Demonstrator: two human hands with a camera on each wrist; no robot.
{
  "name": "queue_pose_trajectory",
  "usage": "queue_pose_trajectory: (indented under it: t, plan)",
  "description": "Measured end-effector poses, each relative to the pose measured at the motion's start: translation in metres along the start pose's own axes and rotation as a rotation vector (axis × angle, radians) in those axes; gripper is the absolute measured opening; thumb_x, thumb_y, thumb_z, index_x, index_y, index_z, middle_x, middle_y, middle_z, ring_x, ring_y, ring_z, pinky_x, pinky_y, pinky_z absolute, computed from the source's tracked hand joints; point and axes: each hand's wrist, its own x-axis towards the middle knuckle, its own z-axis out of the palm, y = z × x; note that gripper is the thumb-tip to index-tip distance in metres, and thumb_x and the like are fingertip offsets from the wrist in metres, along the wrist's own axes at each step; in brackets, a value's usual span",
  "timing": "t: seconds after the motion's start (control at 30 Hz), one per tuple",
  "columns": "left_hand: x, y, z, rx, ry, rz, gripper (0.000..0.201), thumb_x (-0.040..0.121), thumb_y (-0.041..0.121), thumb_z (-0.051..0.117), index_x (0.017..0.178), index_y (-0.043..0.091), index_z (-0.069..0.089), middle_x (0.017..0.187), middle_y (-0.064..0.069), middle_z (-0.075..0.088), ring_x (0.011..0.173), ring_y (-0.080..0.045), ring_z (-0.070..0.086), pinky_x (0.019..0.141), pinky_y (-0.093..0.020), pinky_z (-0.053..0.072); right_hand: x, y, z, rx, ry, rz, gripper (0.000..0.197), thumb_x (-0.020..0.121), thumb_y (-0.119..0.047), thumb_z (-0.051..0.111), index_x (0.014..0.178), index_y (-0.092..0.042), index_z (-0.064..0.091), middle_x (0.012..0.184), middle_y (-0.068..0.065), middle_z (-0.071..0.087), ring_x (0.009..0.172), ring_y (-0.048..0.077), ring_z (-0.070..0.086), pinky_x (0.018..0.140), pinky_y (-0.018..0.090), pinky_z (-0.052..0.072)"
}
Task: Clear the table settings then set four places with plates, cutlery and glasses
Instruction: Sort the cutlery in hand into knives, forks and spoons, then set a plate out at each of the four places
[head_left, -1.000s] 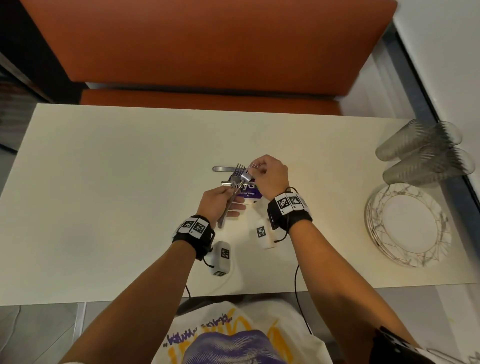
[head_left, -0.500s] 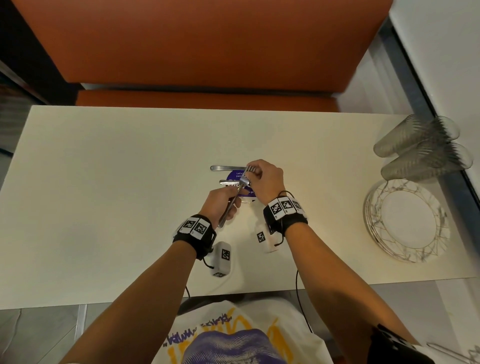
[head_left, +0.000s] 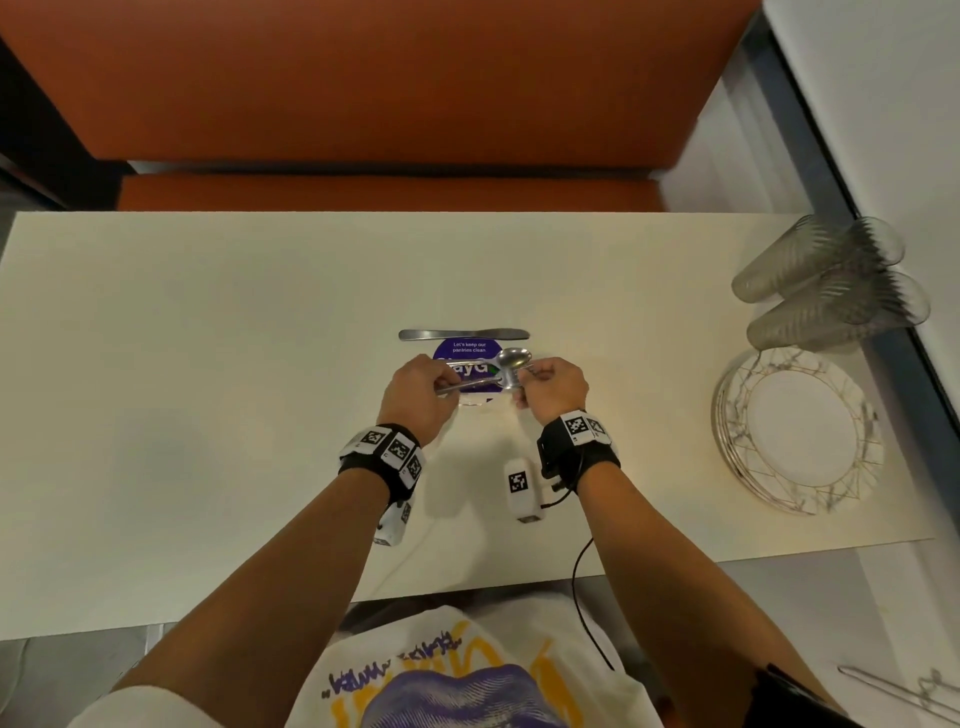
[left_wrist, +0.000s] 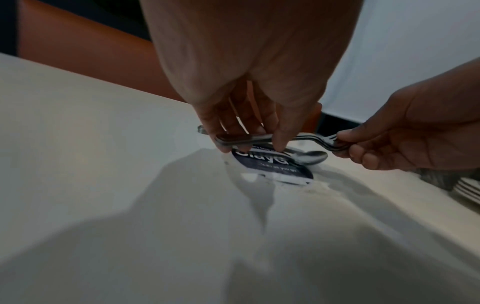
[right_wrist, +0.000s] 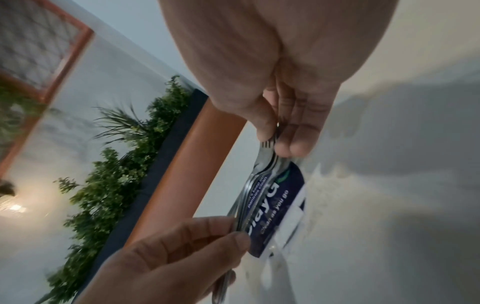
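Over the middle of the cream-white rectangular desk (head_left: 208, 364), both hands hold a small bundle of stacked silver metal forks (left_wrist: 285, 138) level, just above the surface. The left hand (head_left: 421, 395) has its grip closed on the handle end, thumb and fingers pinching the stacked handles from above, while the right hand (head_left: 553, 389) pinches the tine end between thumb and curled fingers; in the right wrist view the tines (right_wrist: 269, 144) show just beside the fingertips (right_wrist: 298, 148). Beneath the forks, a silver metal spoon (head_left: 511, 359) lies on a round purple sticker with white lettering (head_left: 467, 347) stuck to the desk, its bowl pointing toward the right hand. Just beyond the sticker, a silver metal table knife (head_left: 462, 334) lies flat, crosswise to the person. At the right end of the desk sits a stack of white round plates with gold and grey marbled rims (head_left: 800, 439), and just behind it lie two stacks of clear ribbed drinking glasses (head_left: 826, 291) on their sides, one beside the other. An orange upholstered bench (head_left: 389, 78) runs along the far side of the desk.
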Motion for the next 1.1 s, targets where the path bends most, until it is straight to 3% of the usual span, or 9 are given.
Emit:
queue_pose_trajectory:
  t: [0.13, 0.27, 0.33, 0.4, 0.67, 0.93, 1.03, 1.1]
  plan:
    - [0.007, 0.000, 0.009, 0.214, 0.004, 0.065, 0.016, 0.088, 0.017, 0.074, 0.103, 0.019, 0.079, 0.104, -0.002, 0.071, 0.100, -0.025, 0.059, 0.086, -0.041, 0.053, 0.003, 0.009, 0.001, 0.001, -0.022, 0.113, 0.006, 0.090, -0.009, 0.073, 0.094, -0.009, 0.068, 0.079, 0.015, 0.076, 0.056, 0.024, 0.069, 0.068, 0.042, 0.064]
    - [0.013, -0.001, 0.014, 0.260, -0.005, 0.062, 0.017, 0.091, 0.015, 0.071, 0.103, 0.018, 0.082, 0.104, -0.005, 0.072, 0.102, -0.030, 0.057, 0.086, -0.043, 0.051, 0.014, 0.016, 0.005, -0.134, 0.000, 0.064, 0.013, 0.082, -0.020, 0.080, 0.079, -0.021, 0.067, 0.085, 0.006, 0.077, 0.075, 0.023, 0.073, 0.077, 0.035, 0.062]
    - [0.015, -0.003, 0.015, 0.253, -0.026, 0.051, 0.018, 0.092, 0.014, 0.071, 0.105, 0.017, 0.082, 0.105, -0.007, 0.072, 0.103, -0.031, 0.057, 0.087, -0.043, 0.051, 0.016, 0.015, 0.003, -0.202, -0.016, 0.041, 0.010, 0.082, -0.022, 0.080, 0.085, -0.018, 0.071, 0.091, 0.000, 0.075, 0.081, 0.017, 0.068, 0.077, 0.023, 0.053]
    - [0.015, -0.005, 0.017, 0.245, -0.042, 0.051, 0.018, 0.092, 0.013, 0.072, 0.106, 0.016, 0.082, 0.106, -0.008, 0.072, 0.104, -0.030, 0.057, 0.087, -0.042, 0.051, 0.019, 0.014, 0.001, -0.248, -0.041, 0.044, 0.014, 0.084, -0.022, 0.080, 0.093, -0.013, 0.074, 0.095, 0.001, 0.074, 0.082, 0.015, 0.063, 0.075, 0.020, 0.046]
    - [0.018, -0.006, 0.018, 0.252, -0.037, 0.066, 0.019, 0.090, 0.010, 0.073, 0.106, 0.015, 0.082, 0.108, -0.012, 0.072, 0.100, -0.035, 0.058, 0.087, -0.043, 0.048, 0.021, 0.011, 0.001, -0.363, -0.061, 0.007, 0.018, 0.087, -0.022, 0.074, 0.101, -0.011, 0.075, 0.104, 0.003, 0.075, 0.095, 0.019, 0.068, 0.073, 0.017, 0.043]
    - [0.014, 0.005, 0.012, 0.279, -0.018, 0.115, 0.023, 0.088, 0.020, 0.075, 0.110, 0.014, 0.077, 0.109, -0.008, 0.072, 0.102, -0.032, 0.058, 0.090, -0.043, 0.047, 0.016, 0.015, -0.015, -0.327, -0.057, -0.023, 0.028, 0.090, -0.029, 0.070, 0.112, -0.012, 0.071, 0.113, 0.005, 0.071, 0.104, 0.022, 0.065, 0.080, 0.021, 0.044]
    - [0.013, 0.022, 0.012, 0.220, 0.011, 0.160, 0.017, 0.091, 0.015, 0.070, 0.106, 0.012, 0.077, 0.107, -0.009, 0.073, 0.101, -0.033, 0.060, 0.089, -0.044, 0.051, 0.009, 0.018, -0.032, -0.302, -0.013, -0.046, 0.024, 0.092, -0.027, 0.067, 0.111, -0.014, 0.072, 0.113, 0.004, 0.072, 0.105, 0.021, 0.065, 0.084, 0.019, 0.042]
    - [0.014, 0.035, 0.017, 0.202, -0.016, 0.187, 0.017, 0.093, 0.014, 0.066, 0.106, 0.013, 0.077, 0.107, -0.008, 0.073, 0.103, -0.031, 0.061, 0.090, -0.042, 0.051, 0.004, 0.022, -0.047, -0.275, 0.025, -0.090, 0.020, 0.093, -0.021, 0.065, 0.109, -0.013, 0.074, 0.109, 0.004, 0.074, 0.097, 0.017, 0.065, 0.080, 0.012, 0.039]
